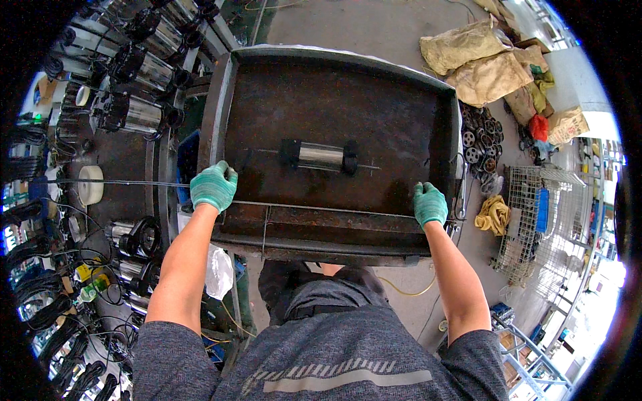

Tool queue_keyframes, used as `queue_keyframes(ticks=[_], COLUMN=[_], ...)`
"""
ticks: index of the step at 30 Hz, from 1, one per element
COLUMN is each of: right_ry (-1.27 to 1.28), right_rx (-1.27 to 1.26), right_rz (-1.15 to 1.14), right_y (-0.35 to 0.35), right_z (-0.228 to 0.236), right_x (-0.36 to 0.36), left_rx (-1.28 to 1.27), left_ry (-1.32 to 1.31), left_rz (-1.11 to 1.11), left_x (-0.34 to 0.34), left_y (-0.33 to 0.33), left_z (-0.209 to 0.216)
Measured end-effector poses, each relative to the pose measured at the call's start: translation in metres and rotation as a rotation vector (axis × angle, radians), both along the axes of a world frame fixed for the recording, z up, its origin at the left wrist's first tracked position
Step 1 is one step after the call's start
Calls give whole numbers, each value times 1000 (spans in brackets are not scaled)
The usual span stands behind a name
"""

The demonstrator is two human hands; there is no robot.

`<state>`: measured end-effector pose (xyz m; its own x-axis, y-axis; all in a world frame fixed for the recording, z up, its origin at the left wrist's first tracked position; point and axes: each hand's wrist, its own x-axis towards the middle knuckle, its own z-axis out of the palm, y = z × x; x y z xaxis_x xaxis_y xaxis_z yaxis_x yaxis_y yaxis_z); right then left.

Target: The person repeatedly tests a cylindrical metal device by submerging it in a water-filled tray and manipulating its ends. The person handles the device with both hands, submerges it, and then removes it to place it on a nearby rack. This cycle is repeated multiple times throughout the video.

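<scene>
My left hand (213,187), in a green glove, is closed at the near left part of a dark metal tray (334,87). Thin dark rods (127,182) run out leftward from that fist. My right hand (429,204), gloved alike, is closed near the right wall; what lies inside its fingers is hidden. A thin pale line stretches between both hands along the tray's near side; whether it is a rod or an edge I cannot tell. Beyond my hands, a shiny cylinder with black end caps (321,156) lies in the tray, a thin shaft protruding at each end.
Several similar cylinders (144,110) and coiled black cables (40,277) crowd the left side. A roll of white tape (91,185) stands there too. At right are woven sacks (485,73), a heap of black wheel-like parts (483,137) and a wire basket (535,220).
</scene>
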<state>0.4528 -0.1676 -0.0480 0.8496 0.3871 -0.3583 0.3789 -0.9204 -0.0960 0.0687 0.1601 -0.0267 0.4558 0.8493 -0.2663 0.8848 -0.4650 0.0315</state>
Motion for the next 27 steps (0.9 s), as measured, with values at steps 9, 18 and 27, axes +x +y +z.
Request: queue_keyframes(ticks=[9, 18, 27], right_ry=[9, 1, 24], right_rx=[-13, -6, -48], right_rz=[-6, -17, -15], right_y=[1, 3, 2], right_z=[3, 8, 3], right_x=[-1, -4, 0], left_rx=[-4, 7, 1], left_ry=[5, -21, 0], left_rz=[-1, -13, 1], left_x=[0, -2, 1], left_y=[0, 1, -1], left_z=[1, -3, 2])
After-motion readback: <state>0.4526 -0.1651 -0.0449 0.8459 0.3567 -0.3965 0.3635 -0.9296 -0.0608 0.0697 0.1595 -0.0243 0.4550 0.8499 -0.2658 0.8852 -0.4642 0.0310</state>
